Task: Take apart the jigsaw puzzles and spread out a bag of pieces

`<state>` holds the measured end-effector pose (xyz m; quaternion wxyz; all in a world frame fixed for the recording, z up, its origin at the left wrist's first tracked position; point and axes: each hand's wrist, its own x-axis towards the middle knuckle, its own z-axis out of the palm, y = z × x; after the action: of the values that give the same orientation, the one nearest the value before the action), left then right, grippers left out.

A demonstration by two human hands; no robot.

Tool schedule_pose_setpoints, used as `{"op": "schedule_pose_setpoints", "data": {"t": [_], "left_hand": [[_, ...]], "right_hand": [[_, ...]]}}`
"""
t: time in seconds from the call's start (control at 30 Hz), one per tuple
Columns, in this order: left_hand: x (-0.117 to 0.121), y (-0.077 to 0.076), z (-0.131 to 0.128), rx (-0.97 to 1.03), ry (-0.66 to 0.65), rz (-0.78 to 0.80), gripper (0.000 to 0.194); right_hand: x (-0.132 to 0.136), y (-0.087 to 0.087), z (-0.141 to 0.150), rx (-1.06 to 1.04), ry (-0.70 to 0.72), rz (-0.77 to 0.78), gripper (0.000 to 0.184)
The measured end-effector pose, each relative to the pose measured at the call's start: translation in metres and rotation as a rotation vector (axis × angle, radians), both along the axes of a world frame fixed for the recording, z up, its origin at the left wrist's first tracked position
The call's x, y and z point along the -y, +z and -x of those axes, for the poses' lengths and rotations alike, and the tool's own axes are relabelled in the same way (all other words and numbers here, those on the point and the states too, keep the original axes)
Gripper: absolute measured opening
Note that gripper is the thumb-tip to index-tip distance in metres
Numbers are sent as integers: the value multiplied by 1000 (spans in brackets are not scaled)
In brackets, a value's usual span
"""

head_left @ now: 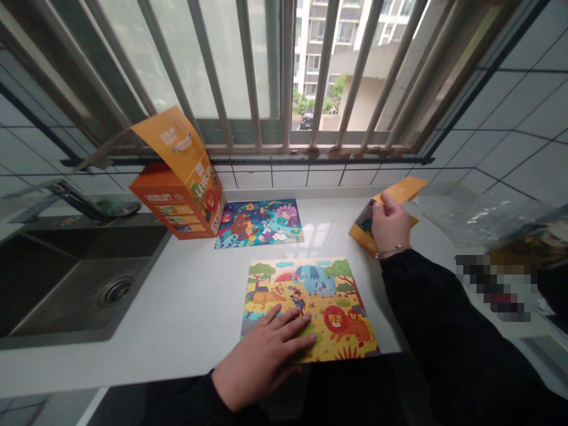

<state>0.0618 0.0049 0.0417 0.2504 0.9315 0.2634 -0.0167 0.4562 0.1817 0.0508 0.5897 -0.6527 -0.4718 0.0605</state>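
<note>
Readable markings are located on the orange box (184,189), positioned near the far edge of the table (177,307), at the right edge of the sink (110,331).

- Front panel (155,186): "LEVEL UP! PUZZLES", two lines, upper section. A small round mark to its right is illegible.
- Right panel (207,195): "LEVEL" in large white characters, running at a slant; the characters following it are unclear. A round mark at the lower corner is illegible.
- Raised flap (171,139): "LEVEL UP" in pale print; the line beneath is blurred.

Carton (362,239) in the right hand (390,222), toward the table's far right corner: faint flap print, too small to read.
</note>
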Motion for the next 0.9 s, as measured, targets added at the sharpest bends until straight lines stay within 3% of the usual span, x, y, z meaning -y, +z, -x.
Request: {"op": "schedule_pose_setpoints", "data": {"t": [0.1,0.2,0.27,0.37,0.5,0.57,0.67,0.73,0.9], "left_hand": [[3,-5,8,29,33,4,74],[2,-8,16,62,38,4,71],[-1,-8,20,76,36,-4,68],[-5,-8,27,86,34,-29,64],[-8,-10,31,117,23,-67,64],[-10,-11,31,145,23,-87,64],[-13,-12,28,137,26,-96,61],[-16,-11,26,113,24,-94,59],[-19,-8,23,79,13,-93,58]], "right_hand": [[-33,9,33,84,23,53,64],[-54,18,64,201,321,103,91],[-54,21,77,355,487,126,101],[-36,18,76,565,548,92,87],[-3,3,29,701,359,51,55],[12,-7,-9,730,195,144,48],[31,-22,-70,703,-39,388,54],[43,-30,-103,675,-117,544,59],[57,-34,-160,545,-351,593,68]]}}
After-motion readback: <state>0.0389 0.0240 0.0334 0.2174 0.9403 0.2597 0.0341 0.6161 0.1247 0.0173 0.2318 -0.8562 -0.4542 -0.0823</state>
